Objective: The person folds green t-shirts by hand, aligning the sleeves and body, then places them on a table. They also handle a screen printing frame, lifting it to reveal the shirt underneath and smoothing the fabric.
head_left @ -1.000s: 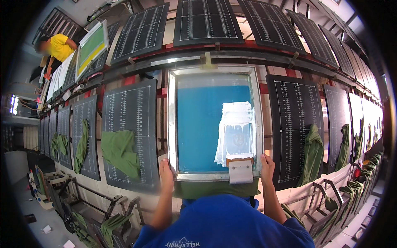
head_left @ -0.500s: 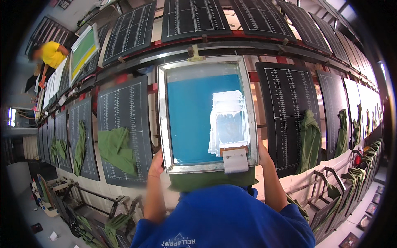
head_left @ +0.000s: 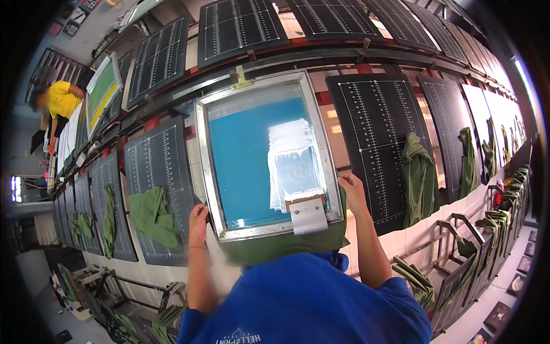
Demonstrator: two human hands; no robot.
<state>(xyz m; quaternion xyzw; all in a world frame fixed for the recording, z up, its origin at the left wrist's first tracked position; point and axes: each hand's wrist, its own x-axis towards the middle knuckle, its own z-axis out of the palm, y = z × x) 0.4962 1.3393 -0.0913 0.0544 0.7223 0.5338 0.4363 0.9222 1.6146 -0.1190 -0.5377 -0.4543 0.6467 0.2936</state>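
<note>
A screen-printing frame [head_left: 201, 143] with a metal border and blue mesh lies in front of me. White ink [head_left: 286, 137] is smeared over its right half, around a pale printed shape. A squeegee [head_left: 308, 217] with a wooden blade and a white handle rests at the ink's near end. Green fabric [head_left: 275, 250] sticks out from under the frame's near and right edges. My right hand [head_left: 353, 194] pinches at the frame's right side, on the edge of the green fabric. My left hand [head_left: 198, 222] is closed beside the left edge; what it holds is hidden.
Black ruled boards [head_left: 154, 195] stand in rows on both sides, several with green cloth [head_left: 153, 215] draped over them. A clamp [head_left: 240, 80] sits at the frame's far edge. A person in yellow [head_left: 63, 100] works at the far left beside a green screen [head_left: 104, 92].
My hands have shifted from the frame's lower sides; the right one has moved up along its edge and the left one a little away. The view has turned slightly.
</note>
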